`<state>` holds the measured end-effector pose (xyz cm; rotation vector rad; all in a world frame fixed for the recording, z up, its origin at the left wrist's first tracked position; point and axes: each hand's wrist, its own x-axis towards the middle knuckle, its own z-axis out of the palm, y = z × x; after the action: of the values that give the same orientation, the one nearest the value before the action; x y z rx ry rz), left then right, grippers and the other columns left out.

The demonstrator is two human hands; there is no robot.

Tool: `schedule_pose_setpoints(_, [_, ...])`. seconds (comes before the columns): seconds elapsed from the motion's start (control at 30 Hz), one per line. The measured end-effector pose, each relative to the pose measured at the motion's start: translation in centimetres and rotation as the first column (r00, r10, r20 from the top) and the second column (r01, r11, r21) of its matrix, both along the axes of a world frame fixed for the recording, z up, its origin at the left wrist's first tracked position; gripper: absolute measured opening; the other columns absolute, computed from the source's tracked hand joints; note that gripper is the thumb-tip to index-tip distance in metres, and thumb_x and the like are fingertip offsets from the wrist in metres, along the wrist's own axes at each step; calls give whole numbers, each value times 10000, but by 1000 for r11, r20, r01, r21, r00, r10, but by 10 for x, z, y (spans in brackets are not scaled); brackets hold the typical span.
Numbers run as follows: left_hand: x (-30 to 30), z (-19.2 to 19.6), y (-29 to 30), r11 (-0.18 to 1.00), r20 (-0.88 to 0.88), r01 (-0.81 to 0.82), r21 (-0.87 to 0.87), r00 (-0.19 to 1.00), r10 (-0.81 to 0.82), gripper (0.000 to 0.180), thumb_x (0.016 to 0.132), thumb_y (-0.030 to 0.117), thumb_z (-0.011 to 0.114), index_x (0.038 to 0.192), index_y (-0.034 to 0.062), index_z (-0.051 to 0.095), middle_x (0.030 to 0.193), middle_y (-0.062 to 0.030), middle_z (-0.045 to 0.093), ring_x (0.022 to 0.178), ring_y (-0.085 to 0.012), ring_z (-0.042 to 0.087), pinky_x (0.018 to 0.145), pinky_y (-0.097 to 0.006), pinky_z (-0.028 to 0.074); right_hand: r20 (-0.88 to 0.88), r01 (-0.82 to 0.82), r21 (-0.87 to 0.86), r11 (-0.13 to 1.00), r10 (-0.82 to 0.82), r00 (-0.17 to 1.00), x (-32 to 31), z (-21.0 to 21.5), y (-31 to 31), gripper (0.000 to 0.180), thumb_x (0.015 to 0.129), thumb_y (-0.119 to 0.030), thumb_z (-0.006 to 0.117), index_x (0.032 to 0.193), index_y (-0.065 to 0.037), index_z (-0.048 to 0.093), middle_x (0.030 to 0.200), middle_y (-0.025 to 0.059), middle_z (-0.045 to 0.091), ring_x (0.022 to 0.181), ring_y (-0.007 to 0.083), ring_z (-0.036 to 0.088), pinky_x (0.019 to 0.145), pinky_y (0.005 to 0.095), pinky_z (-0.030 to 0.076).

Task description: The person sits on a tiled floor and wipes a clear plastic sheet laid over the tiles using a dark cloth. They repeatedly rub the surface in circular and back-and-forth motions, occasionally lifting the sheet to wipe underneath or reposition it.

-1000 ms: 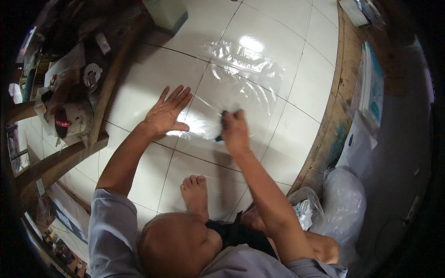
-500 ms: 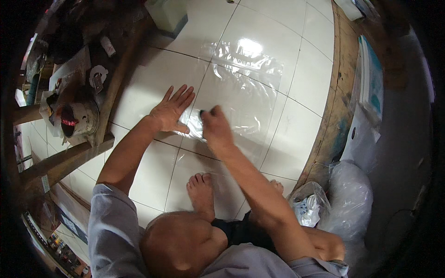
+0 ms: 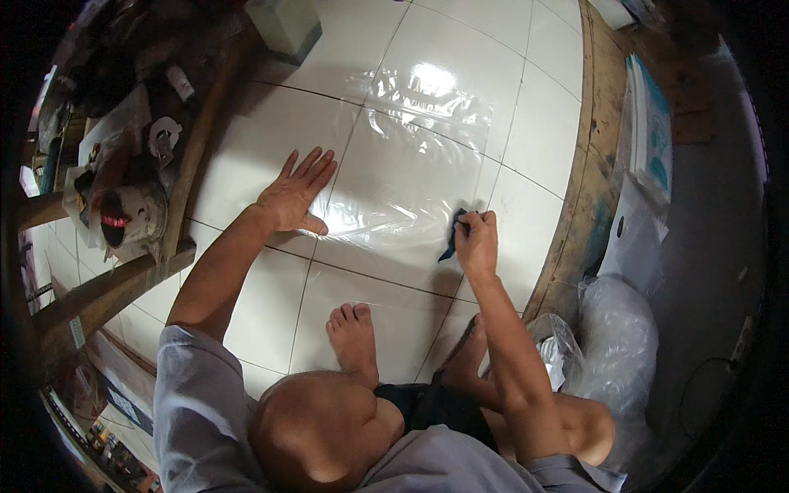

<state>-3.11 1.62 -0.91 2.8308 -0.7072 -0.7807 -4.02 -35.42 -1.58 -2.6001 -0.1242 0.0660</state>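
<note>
A clear plastic sheet (image 3: 411, 168), which may be a flat bag, lies spread over the white floor tiles. My left hand (image 3: 294, 195) rests flat with fingers spread at the sheet's left edge, near its lower left corner. My right hand (image 3: 478, 242) pinches a dark blue cloth (image 3: 454, 234) at the sheet's lower right edge. Part of the cloth hangs out past the fingers toward the left. Light glares off the wrinkles of the plastic.
A wooden beam (image 3: 567, 189) borders the floor on the right, with stacked plastic packs (image 3: 649, 131) and a big clear plastic bundle (image 3: 616, 337) beyond it. At left stands a wooden frame (image 3: 201, 140) beside a stained can (image 3: 136, 218). A pale green block (image 3: 283, 29) sits at the top.
My right hand has swept rightward with the cloth, from beside my left hand to the sheet's right edge. The left hand stays pressed in place.
</note>
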Motion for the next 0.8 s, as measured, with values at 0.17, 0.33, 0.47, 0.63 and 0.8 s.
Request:
schedule_pose_setpoints(0.17, [2, 4, -6, 994, -16, 9, 112, 1000, -7, 1250, 682, 701, 686, 1560, 58, 70, 1640, -102, 47, 1516, -256, -19, 1238, -481, 10, -121, -208, 179, 962, 231, 965, -13, 5, 126, 145, 866, -80, 550, 970, -10, 623, 993, 207, 529, 924, 403, 559, 787, 496, 470])
schedule_pose_setpoints(0.33, [1, 7, -7, 996, -39, -13, 90, 999, 16, 1273, 653, 657, 738, 1557, 50, 80, 1639, -104, 53, 1515, -261, -8, 1238, -484, 10, -95, -374, 97, 922, 383, 919, -30, -13, 169, 123, 838, -57, 567, 943, -6, 608, 1013, 201, 534, 973, 381, 575, 805, 484, 515])
schedule_pose_setpoints(0.47, [-3, 0, -3, 999, -16, 1, 42, 1000, -1, 1274, 652, 647, 731, 1553, 28, 77, 1633, -140, 61, 1515, -283, 0, 1232, -498, 7, 46, -213, -36, 976, 215, 976, -26, -17, 72, 114, 826, -20, 607, 935, 3, 634, 940, 209, 540, 855, 378, 589, 756, 460, 496])
schedule_pose_setpoints(0.63, [-1, 9, -5, 997, -66, -6, 74, 998, 11, 1265, 664, 627, 725, 1551, 12, 65, 1631, -162, 54, 1515, -300, -5, 1227, -504, -2, -107, 72, -20, 997, -74, 992, -31, 6, -18, 118, 804, 16, 604, 919, 0, 631, 940, 226, 527, 840, 414, 582, 741, 494, 499])
schedule_pose_setpoints(0.8, [3, 13, -9, 993, -44, 46, 112, 998, -41, 1301, 644, 639, 735, 1551, 9, 47, 1630, -171, 47, 1514, -309, -8, 1226, -504, 1, -11, -69, 87, 994, 70, 997, -33, 0, 17, 98, 837, -43, 603, 923, 3, 610, 948, 217, 533, 836, 406, 552, 734, 503, 475])
